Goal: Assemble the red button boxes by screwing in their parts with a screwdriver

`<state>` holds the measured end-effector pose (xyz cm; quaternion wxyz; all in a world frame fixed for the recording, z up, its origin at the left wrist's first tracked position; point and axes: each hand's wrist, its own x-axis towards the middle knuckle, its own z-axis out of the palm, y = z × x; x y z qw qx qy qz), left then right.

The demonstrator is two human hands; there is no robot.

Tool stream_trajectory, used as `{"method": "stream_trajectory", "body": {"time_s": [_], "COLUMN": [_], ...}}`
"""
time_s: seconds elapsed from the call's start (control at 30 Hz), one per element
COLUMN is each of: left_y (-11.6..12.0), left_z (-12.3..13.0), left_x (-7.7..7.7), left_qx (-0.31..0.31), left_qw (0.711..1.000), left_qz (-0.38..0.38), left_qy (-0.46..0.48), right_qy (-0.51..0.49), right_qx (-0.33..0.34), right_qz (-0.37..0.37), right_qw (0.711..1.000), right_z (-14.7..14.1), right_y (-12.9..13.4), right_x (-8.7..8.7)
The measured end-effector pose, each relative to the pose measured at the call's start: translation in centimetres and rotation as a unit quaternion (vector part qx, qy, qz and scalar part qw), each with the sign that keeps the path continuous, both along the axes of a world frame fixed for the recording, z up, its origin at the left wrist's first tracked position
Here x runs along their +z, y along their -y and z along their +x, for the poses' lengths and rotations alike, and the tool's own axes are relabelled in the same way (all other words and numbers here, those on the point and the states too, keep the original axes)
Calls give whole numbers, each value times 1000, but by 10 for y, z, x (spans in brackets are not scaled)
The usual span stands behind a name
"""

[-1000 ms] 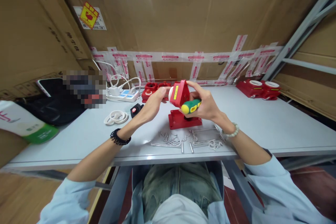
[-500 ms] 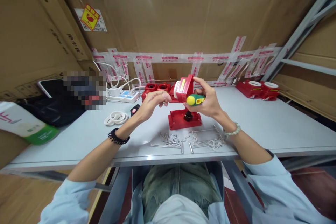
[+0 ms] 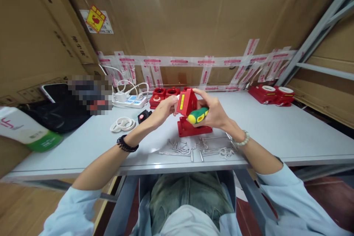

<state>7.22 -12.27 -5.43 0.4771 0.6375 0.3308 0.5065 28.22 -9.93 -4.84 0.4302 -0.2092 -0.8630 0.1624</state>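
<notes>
A red box-shaped housing with a yellow label is held up over the table, tilted. My right hand is closed round its right side and also keeps a screwdriver with a green and yellow handle in the palm. On the housing's left face, the fingers of my left hand are closed on a white ring, mostly covered by them. Below the hands, a red base plate lies flat on the table. Several screws and metal hex keys lie in front of it.
More red housings stand at the back, and two with white rings at the far right. White rings, a small black part and a power strip are on the left. A cardboard wall closes off the back.
My left hand has moved right and closed on the white ring. My right hand has brought the housing and screwdriver slightly down and left, turning the housing.
</notes>
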Motion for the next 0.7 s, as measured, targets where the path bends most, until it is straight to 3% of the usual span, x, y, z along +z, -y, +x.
{"method": "stream_trajectory", "body": {"time_s": [0.13, 0.2, 0.27, 0.33, 0.4, 0.53, 0.63, 0.7], "left_y": [-8, -9, -4, 6, 19, 42, 55, 60], "left_z": [-1, -7, -19, -39, -67, -137, -178, -192], "left_x": [-1, 4, 10, 16, 17, 2, -15, -25], "left_qx": [35, 72, 123, 191, 261, 321, 325, 327], "left_qw": [992, 991, 985, 948, 884, 773, 732, 726], "left_qz": [-119, -109, -44, 37, 86, 85, 40, 17], "left_qy": [9, -24, -115, -253, -378, -540, -597, -604], "right_qy": [26, 23, 17, 8, 1, 12, 23, 27], "right_qx": [-5, -15, -25, -36, -46, -49, -49, -50], "right_qz": [77, 74, 54, 42, 41, 32, 26, 21], "right_qw": [997, 997, 998, 998, 998, 998, 998, 998], "right_z": [0, 2, 4, 7, 8, 6, 4, 4], "right_y": [4, 5, 5, 4, 3, 3, 3, 2], "right_x": [0, 3, 5, 7, 8, 8, 7, 6]}}
